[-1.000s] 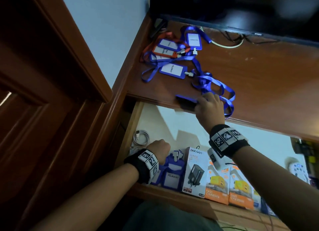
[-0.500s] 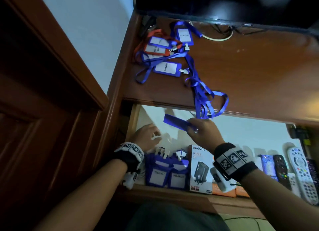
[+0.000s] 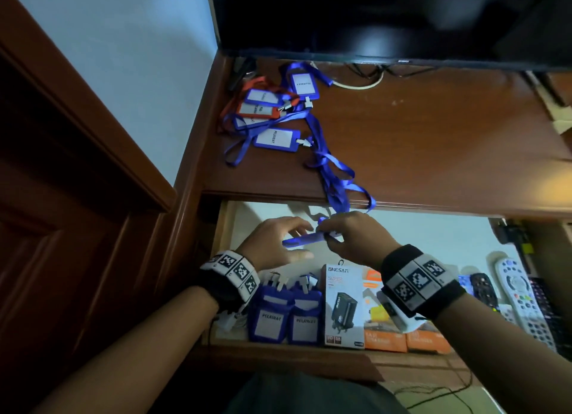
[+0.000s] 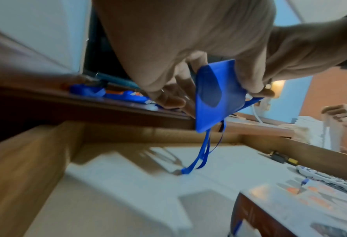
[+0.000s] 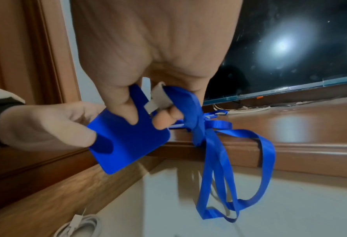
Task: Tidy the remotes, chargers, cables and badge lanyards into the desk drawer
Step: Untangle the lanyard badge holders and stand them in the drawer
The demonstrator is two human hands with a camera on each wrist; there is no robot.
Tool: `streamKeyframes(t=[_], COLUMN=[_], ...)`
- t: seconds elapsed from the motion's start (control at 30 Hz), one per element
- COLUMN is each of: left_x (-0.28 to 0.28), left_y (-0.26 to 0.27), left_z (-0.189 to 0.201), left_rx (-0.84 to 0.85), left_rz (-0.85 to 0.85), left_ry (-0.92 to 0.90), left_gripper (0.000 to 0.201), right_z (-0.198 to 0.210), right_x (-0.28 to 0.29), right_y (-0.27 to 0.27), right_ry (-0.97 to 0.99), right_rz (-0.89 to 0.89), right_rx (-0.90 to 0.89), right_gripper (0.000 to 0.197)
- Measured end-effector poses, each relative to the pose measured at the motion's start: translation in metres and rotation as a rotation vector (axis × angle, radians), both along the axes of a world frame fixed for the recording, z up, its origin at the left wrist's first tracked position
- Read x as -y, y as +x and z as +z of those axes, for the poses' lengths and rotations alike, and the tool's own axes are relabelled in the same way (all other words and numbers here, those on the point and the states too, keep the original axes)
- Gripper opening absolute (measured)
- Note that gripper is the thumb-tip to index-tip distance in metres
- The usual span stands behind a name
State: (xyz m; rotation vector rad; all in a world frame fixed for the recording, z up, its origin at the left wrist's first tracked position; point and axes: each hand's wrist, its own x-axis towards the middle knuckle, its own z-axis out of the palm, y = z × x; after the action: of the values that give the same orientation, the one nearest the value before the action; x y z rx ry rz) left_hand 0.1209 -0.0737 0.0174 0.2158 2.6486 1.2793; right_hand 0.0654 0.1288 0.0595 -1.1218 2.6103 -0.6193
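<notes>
Midway, a blue badge holder [image 3: 305, 239] is coming into the open drawer [image 3: 224, 228].
Right hand [image 3: 353, 238] pinches its clip end; left hand [image 3: 274, 245], fingers spread, meets the free edge. Its lanyard [image 3: 339, 184] trails over the bench [image 3: 433, 141] lip, needing gathering next. Badge face hidden; other lanyards' tangle unclear.

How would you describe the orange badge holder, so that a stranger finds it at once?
Look at the wooden desk top under the dark screen, near its back left corner. A heap of badge holders with ribbons lies there. Only one holder has an orange frame; the others are blue.
</notes>
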Motion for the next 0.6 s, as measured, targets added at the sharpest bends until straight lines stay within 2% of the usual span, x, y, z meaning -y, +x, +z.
streamKeyframes(t=[0.07,0.17,0.27,0.37,0.5,0.57,0.6], left_x=[-0.015,-0.026,-0.025,-0.017,-0.005,-0.002,-0.001], left_y=[-0.008,-0.011,-0.011,-0.010,-0.007,-0.006,-0.006], left_z=[0.015,0.030,0.045,0.056,0.078,0.094,0.100], left_rx=[-0.027,-0.036,-0.111,-0.222,-0.306,-0.371,-0.398], left_rz=[-0.050,-0.018,0.096,0.236,0.566,0.688,0.732], left_ry=[-0.128,-0.211,-0.165,-0.107,0.159,0.195,0.197], left_gripper=[0.023,0.026,0.020,0.030,0.025,0.021,0.021], right_z=[0.003,0.009,0.007,0.005,0.005,0.007,0.007], right_x=[-0.005,-0.020,-0.043,-0.064,-0.079,-0.082,-0.083], right_y=[-0.004,-0.010,-0.018,-0.030,-0.048,-0.054,-0.056], right_ry=[-0.084,-0.164,-0.149,-0.023,0.152,0.159,0.136], right_rz=[0.020,-0.029,-0.106,-0.253,-0.369,-0.428,-0.442], right_rx=[0.005,0.045,0.030,0.019,0.015,0.051,0.078], right_gripper=[0.021,0.013,0.006,0.018,0.028,0.021,0.024])
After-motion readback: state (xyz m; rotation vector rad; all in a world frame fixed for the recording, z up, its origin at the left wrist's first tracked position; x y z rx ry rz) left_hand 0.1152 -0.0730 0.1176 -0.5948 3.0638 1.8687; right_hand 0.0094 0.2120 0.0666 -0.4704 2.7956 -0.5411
